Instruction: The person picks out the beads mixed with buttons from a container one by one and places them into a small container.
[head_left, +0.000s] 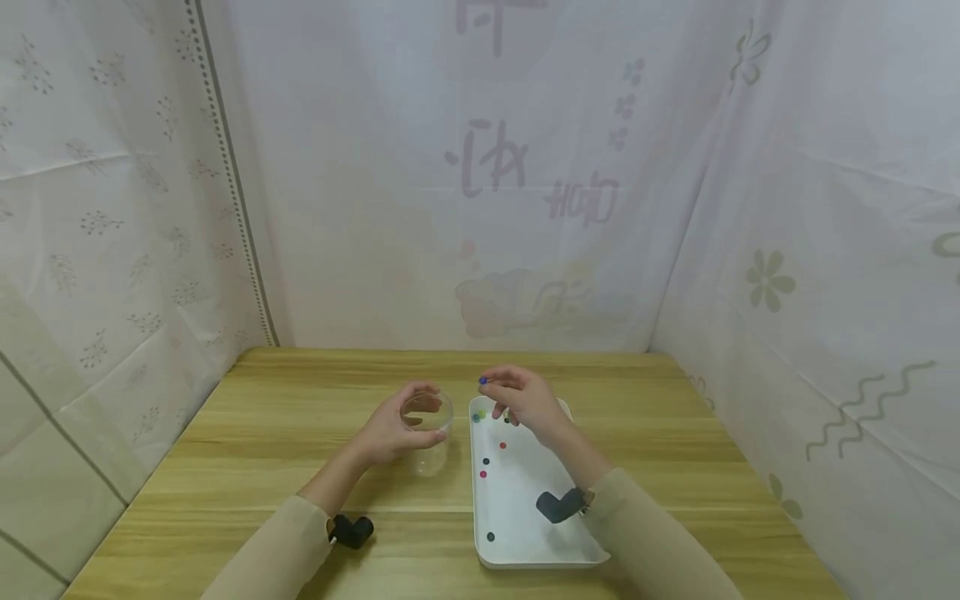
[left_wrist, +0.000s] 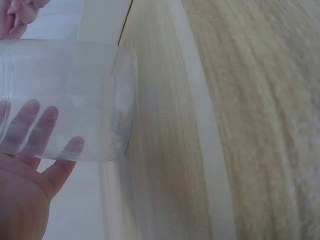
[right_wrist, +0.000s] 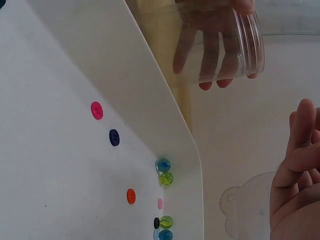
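Observation:
My left hand [head_left: 397, 429] grips a clear, open-topped plastic jar [head_left: 427, 457] near its rim, thumb on the near side and fingers spread around the far side. In the left wrist view, the fingers show through the wall of the jar [left_wrist: 65, 75]. My right hand [head_left: 525, 404] is raised over the far end of a white tray [head_left: 525, 533]. Between its thumb and fingertips it pinches a small dark-blue round piece [head_left: 483, 380]. That piece is hidden in the right wrist view, where the hand [right_wrist: 300, 175] appears at the right edge.
On the tray lie a pink button [right_wrist: 97, 110], a dark-blue button [right_wrist: 114, 137] and an orange button [right_wrist: 131, 196]. A blue marble [right_wrist: 163, 165] and a green marble [right_wrist: 166, 179] rest along its wall, where a reflection shows. The wooden table [head_left: 300, 400] meets curtains behind and beside it.

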